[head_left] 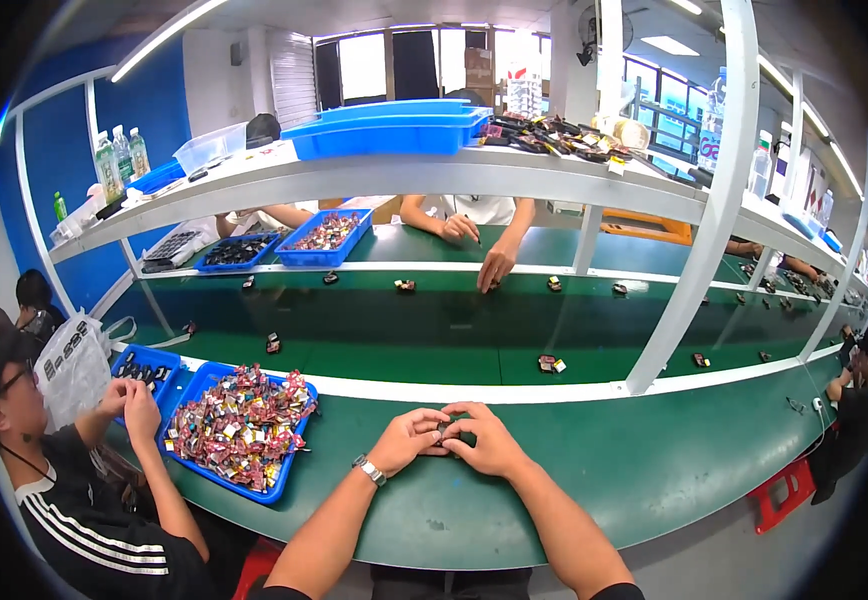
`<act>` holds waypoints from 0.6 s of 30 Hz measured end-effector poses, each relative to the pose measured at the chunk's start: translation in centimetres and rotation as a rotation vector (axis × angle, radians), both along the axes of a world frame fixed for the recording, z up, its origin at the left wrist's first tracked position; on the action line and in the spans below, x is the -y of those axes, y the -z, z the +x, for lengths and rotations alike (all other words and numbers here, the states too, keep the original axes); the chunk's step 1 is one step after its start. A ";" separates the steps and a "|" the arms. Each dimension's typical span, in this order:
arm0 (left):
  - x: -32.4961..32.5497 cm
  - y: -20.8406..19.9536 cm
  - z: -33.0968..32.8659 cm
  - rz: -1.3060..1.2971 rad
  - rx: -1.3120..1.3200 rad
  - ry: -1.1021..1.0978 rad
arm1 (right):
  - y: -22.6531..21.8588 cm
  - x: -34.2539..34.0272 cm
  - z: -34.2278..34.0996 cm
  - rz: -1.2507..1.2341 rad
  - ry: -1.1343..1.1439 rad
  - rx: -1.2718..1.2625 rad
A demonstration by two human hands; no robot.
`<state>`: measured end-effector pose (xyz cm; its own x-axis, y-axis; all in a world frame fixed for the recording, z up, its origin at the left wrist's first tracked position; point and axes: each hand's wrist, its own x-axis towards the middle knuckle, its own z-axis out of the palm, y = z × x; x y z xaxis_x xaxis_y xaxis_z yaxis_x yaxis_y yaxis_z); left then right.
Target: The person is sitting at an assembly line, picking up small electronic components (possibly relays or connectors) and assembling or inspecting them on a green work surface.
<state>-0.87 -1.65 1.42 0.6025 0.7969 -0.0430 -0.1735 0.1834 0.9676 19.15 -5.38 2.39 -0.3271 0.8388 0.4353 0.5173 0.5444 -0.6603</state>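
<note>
Above the near green tabletop, my left hand [405,441] and my right hand [489,444] meet with their fingertips together. Between the fingers is a small dark part [445,430], mostly covered, so its kind does not show. Both hands are closed on it, thumbs and forefingers pinching. A metal-banded watch sits on my left wrist. To the left of my hands stands a blue tray [272,494] heaped with small red, white and yellow pieces [239,425].
A white rail [574,389] separates my tabletop from the green belt [434,330], which carries scattered small dark pieces. White posts [699,230] hold a shelf with blue trays [384,135]. A co-worker sits at my left; another person's hands [497,262] reach over the far side.
</note>
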 end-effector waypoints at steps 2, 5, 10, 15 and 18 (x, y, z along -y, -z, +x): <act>-0.1 -0.1 0.1 0.007 -0.017 -0.004 | 0.0 0.0 -0.1 -0.007 -0.003 -0.015; -0.2 -0.1 0.2 0.000 0.000 0.000 | -0.2 0.3 -0.4 -0.002 0.068 -0.002; -0.3 0.4 0.1 -0.029 0.025 -0.048 | 0.5 0.4 -1.4 0.113 0.172 -0.051; -0.5 0.9 0.0 -0.046 0.044 -0.037 | 0.7 0.5 -1.7 0.092 0.168 -0.097; -0.3 0.6 0.0 -0.045 0.048 -0.044 | 0.7 0.4 -1.7 0.091 0.175 -0.104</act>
